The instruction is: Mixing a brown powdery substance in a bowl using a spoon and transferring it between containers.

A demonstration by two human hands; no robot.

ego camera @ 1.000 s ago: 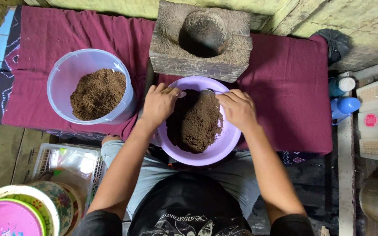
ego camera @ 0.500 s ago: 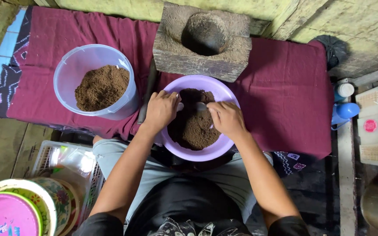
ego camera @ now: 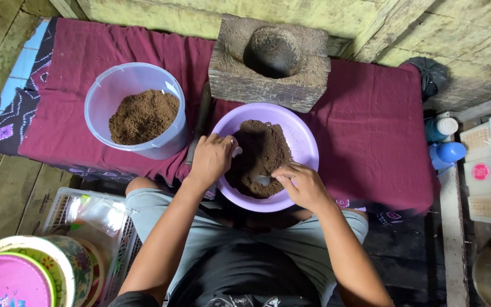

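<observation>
A purple bowl (ego camera: 305, 139) holding a heap of brown powder (ego camera: 259, 156) rests on my lap, against the maroon cloth. My left hand (ego camera: 211, 159) sits at the bowl's left rim, its fingers closed around a small pale, glossy item (ego camera: 236, 152) that I cannot identify. My right hand (ego camera: 302, 185) is at the bowl's near edge, pinching a small metal spoon (ego camera: 262, 180) whose tip lies in the powder.
A clear plastic tub (ego camera: 134, 111) with more brown powder stands to the left on the maroon cloth (ego camera: 370, 125). A stone mortar block (ego camera: 271, 59) sits behind the bowl. There are stacked bowls (ego camera: 24, 273) and a white basket (ego camera: 95, 213) at lower left, and bottles (ego camera: 444, 142) and a crate at right.
My right hand has moved from the bowl's far right side down to its near edge, now with the spoon in the powder. My left hand stays at the left rim.
</observation>
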